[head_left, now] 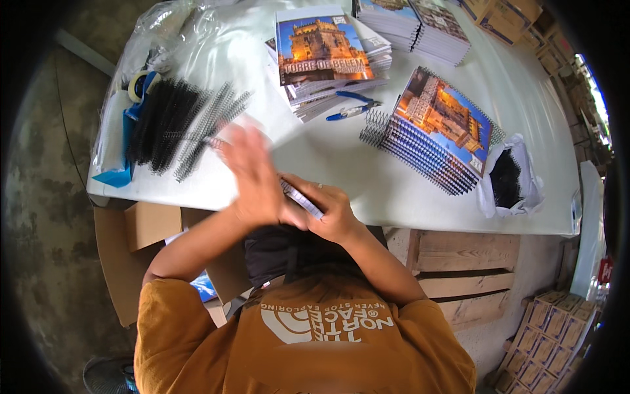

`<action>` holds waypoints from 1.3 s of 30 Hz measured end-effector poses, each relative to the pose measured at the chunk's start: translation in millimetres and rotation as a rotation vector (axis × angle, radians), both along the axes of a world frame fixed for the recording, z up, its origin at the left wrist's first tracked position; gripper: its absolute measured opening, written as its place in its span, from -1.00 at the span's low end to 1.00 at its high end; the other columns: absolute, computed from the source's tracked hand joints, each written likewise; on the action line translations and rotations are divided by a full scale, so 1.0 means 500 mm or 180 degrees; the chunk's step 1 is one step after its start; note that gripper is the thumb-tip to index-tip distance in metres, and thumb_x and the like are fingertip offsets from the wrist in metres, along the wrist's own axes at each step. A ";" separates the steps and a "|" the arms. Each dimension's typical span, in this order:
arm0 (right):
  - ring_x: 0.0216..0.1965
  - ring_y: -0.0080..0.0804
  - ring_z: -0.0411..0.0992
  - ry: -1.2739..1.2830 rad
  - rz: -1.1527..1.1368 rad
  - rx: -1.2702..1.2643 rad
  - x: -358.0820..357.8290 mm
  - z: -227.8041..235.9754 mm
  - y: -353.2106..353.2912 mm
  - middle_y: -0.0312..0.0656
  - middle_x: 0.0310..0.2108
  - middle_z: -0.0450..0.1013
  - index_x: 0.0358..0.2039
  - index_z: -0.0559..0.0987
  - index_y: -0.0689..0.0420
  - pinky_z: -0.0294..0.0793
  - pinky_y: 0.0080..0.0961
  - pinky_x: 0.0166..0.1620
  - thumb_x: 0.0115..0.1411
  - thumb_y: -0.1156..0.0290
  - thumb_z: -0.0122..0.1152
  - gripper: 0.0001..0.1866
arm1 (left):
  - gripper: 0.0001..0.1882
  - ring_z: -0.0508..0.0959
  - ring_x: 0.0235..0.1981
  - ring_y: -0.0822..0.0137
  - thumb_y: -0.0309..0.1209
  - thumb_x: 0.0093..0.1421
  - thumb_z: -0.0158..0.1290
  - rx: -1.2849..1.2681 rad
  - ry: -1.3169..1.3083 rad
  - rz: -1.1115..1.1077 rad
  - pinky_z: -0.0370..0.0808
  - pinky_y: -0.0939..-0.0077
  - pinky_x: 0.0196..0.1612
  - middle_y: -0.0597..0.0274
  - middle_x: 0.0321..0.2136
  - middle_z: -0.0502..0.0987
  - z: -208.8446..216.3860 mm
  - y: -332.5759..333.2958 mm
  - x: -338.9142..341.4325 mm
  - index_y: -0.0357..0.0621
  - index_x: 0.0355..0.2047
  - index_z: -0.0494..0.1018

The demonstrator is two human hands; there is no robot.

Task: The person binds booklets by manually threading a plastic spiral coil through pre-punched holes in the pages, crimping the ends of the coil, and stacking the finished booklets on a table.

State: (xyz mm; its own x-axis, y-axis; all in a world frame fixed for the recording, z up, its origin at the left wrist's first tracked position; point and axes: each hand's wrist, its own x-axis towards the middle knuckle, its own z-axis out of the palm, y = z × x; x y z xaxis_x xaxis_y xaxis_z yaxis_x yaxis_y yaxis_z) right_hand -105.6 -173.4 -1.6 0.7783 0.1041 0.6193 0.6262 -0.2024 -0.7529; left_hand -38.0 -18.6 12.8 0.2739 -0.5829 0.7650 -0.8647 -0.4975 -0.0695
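Note:
My right hand [333,213] is closed round a small stack of paper sheets [303,199], held on edge over the table's front edge. My left hand [249,174] is raised just left of the stack, its heel close to it. Motion smears its fingers, which point toward the loose spiral binding coils [213,125]; whether they hold a coil cannot be made out. Black coils [161,125] lie beside the clear ones. Beyond my hands are blue-handled pliers [354,108] and a pile of unbound books [321,49] with a lit tower on the cover.
To the right, coil-bound notebooks [440,125] are stacked, near a white bag of black material [506,177]. More bound books [420,29] stand at the back. A tape dispenser [138,92] and plastic wrap [174,33] lie left. An open cardboard box [121,262] stands below the table.

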 end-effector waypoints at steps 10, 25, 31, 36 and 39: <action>-0.23 -0.12 0.49 0.0262 0.0052 0.0159 -0.005 0.003 0.000 -0.02 -0.18 0.47 0.00 0.42 0.15 0.48 -0.36 -0.20 -0.11 0.67 0.14 -0.44 | 0.20 -0.07 0.21 -0.33 0.49 -0.12 -0.34 0.0181 0.0031 -0.0334 -0.20 -0.27 0.15 -0.49 0.12 -0.01 -0.044 0.017 -0.037 -0.46 0.16 0.02; -0.24 -0.22 0.52 -0.1184 -0.0254 -0.2199 -0.008 0.055 0.103 0.00 -0.31 0.51 -0.16 0.48 0.25 0.50 -0.40 -0.16 -0.03 0.53 0.10 -0.65 | -0.37 0.37 -0.02 0.20 -0.34 0.07 0.06 0.0457 -0.0214 0.1337 0.31 0.30 -0.03 0.15 0.02 0.31 0.119 -0.105 0.144 0.15 0.17 0.14; -0.38 -0.51 0.45 0.1029 -0.0033 0.1140 0.019 -0.003 0.002 -0.17 -0.37 0.45 -0.22 0.41 0.21 0.42 -0.59 -0.31 0.10 0.43 0.21 -0.74 | -0.67 0.48 -0.63 0.10 -0.20 0.17 0.03 -0.0084 0.1916 0.0614 0.37 0.36 -0.54 0.07 -0.68 0.45 0.217 -0.102 0.085 -0.21 -0.55 0.52; -0.39 -0.68 0.35 0.0853 0.0074 0.2018 0.037 -0.040 -0.028 -0.29 -0.39 0.41 -0.22 0.39 0.24 0.35 -0.70 -0.31 0.21 0.30 0.06 -0.74 | -0.62 0.33 -0.72 0.12 -0.17 0.09 0.10 0.0176 0.1530 -0.0098 0.29 0.34 -0.58 0.16 -0.75 0.36 0.134 -0.105 0.054 -0.20 -0.69 0.41; -0.38 -0.70 0.33 0.0986 0.0339 0.2323 0.033 -0.030 -0.033 -0.29 -0.38 0.41 -0.21 0.39 0.24 0.34 -0.71 -0.31 0.25 0.26 -0.03 -0.72 | -0.61 0.32 -0.72 0.13 -0.17 0.07 0.12 0.0142 0.1445 0.0068 0.28 0.34 -0.59 0.18 -0.73 0.37 0.117 -0.109 0.058 -0.20 -0.71 0.37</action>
State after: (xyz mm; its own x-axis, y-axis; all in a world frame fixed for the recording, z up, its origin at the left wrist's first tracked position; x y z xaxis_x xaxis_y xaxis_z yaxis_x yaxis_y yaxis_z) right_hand -89.3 -189.8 -16.5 0.9347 -0.1605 0.3171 0.3551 0.4577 -0.8151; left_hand -9.2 -73.1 71.5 0.5880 -0.6031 0.5390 -0.8021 -0.5208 0.2923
